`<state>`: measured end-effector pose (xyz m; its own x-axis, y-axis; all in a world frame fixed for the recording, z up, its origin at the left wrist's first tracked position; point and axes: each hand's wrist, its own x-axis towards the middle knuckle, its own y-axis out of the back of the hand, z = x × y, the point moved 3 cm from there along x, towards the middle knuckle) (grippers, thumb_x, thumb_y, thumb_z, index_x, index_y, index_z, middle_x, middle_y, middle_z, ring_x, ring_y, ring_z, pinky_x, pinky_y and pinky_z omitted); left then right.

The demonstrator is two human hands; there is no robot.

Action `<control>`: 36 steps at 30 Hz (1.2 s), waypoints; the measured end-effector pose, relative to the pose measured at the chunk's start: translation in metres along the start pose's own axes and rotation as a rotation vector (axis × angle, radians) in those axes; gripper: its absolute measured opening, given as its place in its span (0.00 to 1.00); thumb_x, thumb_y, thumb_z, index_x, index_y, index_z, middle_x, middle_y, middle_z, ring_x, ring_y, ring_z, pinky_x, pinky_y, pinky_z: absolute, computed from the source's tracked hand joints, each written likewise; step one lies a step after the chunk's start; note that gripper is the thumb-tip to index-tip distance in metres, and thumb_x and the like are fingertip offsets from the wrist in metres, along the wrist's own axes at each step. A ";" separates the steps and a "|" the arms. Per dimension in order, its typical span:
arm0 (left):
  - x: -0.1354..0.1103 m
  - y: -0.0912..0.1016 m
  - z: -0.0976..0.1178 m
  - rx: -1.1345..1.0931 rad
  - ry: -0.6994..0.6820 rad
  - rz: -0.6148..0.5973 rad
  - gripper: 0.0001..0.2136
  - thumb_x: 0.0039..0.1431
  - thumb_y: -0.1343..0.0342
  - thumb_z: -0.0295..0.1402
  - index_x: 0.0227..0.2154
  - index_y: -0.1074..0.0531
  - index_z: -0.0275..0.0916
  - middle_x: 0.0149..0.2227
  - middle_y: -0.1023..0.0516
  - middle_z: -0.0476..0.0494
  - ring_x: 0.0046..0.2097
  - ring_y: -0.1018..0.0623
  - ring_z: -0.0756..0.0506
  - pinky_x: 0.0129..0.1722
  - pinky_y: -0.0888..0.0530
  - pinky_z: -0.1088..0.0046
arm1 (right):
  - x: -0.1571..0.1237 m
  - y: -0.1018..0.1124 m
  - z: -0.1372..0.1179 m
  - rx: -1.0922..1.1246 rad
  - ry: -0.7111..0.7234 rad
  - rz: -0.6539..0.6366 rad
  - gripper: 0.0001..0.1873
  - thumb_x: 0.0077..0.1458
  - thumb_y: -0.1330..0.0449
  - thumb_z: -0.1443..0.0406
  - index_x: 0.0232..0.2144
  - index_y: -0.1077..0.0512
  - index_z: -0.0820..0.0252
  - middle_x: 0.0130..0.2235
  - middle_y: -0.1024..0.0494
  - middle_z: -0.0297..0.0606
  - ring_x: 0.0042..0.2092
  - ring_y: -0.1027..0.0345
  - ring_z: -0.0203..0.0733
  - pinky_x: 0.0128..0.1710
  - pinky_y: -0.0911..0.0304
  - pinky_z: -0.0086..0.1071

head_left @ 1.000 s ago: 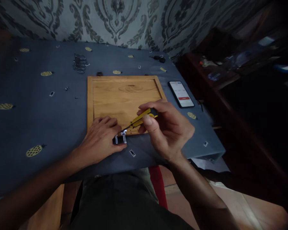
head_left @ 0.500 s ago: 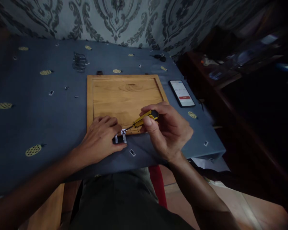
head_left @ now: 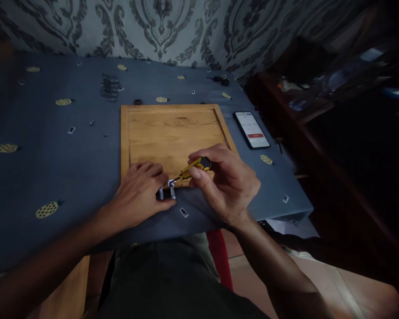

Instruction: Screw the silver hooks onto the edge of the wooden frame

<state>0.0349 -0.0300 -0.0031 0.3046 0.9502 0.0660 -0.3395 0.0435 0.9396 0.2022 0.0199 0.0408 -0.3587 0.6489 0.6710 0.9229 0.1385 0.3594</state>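
At the near edge of a framed wooden panel sits a small silver metal fitting with two prongs; its exact kind is hard to make out. My left hand rests on the panel's near left corner, thumb and fingers closed around the fitting. A yellow and black screwdriver is pinched in my right hand. It leans down to the left, its tip on or very near the top of the fitting. A few small dark holes show in the panel's near edge.
A phone with a lit screen lies right of the panel. On the blue patterned tablecloth are small metal bits, a screw, several curved metal pieces and a key bunch. A patterned curtain hangs behind.
My right hand has shifted slightly left and down, and the screwdriver's handle has moved with it. My left hand and the fitting stay in place.
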 end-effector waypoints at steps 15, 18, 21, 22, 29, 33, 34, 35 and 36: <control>-0.001 -0.001 -0.001 -0.010 -0.017 0.022 0.13 0.57 0.30 0.42 0.38 0.20 0.39 0.43 0.19 0.40 0.49 0.21 0.33 0.49 0.26 0.50 | 0.002 -0.004 -0.008 -0.009 0.145 -0.098 0.04 0.65 0.35 0.67 0.43 0.24 0.58 0.35 0.20 0.37 0.34 0.26 0.38 0.33 0.28 0.32; -0.001 -0.001 -0.001 -0.006 -0.014 0.022 0.14 0.57 0.29 0.41 0.40 0.19 0.39 0.44 0.19 0.39 0.49 0.21 0.33 0.50 0.26 0.50 | 0.003 -0.004 -0.004 0.016 0.051 -0.070 0.02 0.64 0.35 0.68 0.41 0.24 0.58 0.34 0.21 0.35 0.32 0.28 0.36 0.32 0.29 0.31; 0.000 0.000 0.000 0.000 -0.013 0.017 0.14 0.57 0.30 0.41 0.41 0.19 0.39 0.46 0.19 0.39 0.50 0.22 0.33 0.51 0.27 0.50 | 0.004 -0.005 0.001 0.071 -0.035 -0.033 0.03 0.63 0.33 0.67 0.39 0.24 0.57 0.35 0.22 0.35 0.31 0.29 0.35 0.30 0.30 0.30; 0.000 0.000 0.000 0.004 -0.013 0.013 0.14 0.57 0.30 0.41 0.42 0.19 0.39 0.47 0.19 0.39 0.51 0.22 0.33 0.51 0.27 0.50 | 0.003 -0.006 0.002 0.081 -0.047 -0.023 0.04 0.62 0.32 0.67 0.38 0.24 0.56 0.35 0.22 0.34 0.31 0.30 0.35 0.29 0.31 0.30; 0.000 0.000 -0.001 0.017 -0.011 0.011 0.13 0.58 0.31 0.42 0.40 0.19 0.39 0.46 0.18 0.39 0.50 0.21 0.33 0.50 0.26 0.50 | 0.002 -0.008 0.002 0.026 0.005 0.045 0.08 0.61 0.30 0.64 0.36 0.27 0.56 0.30 0.27 0.30 0.29 0.32 0.34 0.28 0.34 0.29; 0.000 0.000 0.000 0.015 -0.011 0.031 0.12 0.57 0.31 0.41 0.39 0.19 0.39 0.45 0.18 0.39 0.50 0.21 0.34 0.51 0.26 0.51 | 0.003 -0.009 -0.002 -0.030 0.021 0.043 0.09 0.61 0.30 0.64 0.35 0.28 0.56 0.29 0.27 0.29 0.29 0.33 0.34 0.28 0.34 0.29; 0.000 0.000 0.000 0.012 -0.009 0.030 0.12 0.57 0.30 0.41 0.39 0.20 0.39 0.45 0.18 0.40 0.50 0.21 0.34 0.52 0.26 0.51 | 0.003 -0.009 -0.002 -0.040 0.025 0.042 0.09 0.61 0.30 0.64 0.35 0.28 0.56 0.29 0.28 0.29 0.29 0.33 0.34 0.28 0.34 0.29; 0.000 0.000 0.000 0.008 -0.008 0.027 0.12 0.57 0.30 0.41 0.39 0.20 0.39 0.44 0.18 0.40 0.50 0.21 0.34 0.52 0.26 0.51 | 0.003 -0.009 -0.003 -0.046 0.027 0.041 0.09 0.61 0.30 0.64 0.35 0.28 0.56 0.29 0.28 0.29 0.29 0.33 0.34 0.28 0.34 0.29; 0.000 0.000 0.000 0.005 -0.005 0.024 0.12 0.57 0.30 0.41 0.39 0.20 0.40 0.44 0.18 0.40 0.50 0.21 0.34 0.52 0.26 0.51 | 0.002 -0.009 -0.003 -0.049 0.029 0.041 0.09 0.61 0.30 0.65 0.35 0.28 0.56 0.29 0.28 0.29 0.29 0.33 0.34 0.28 0.34 0.29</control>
<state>0.0351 -0.0305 -0.0032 0.3011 0.9493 0.0903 -0.3423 0.0192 0.9394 0.1925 0.0182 0.0409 -0.3254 0.6311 0.7041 0.9292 0.0754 0.3619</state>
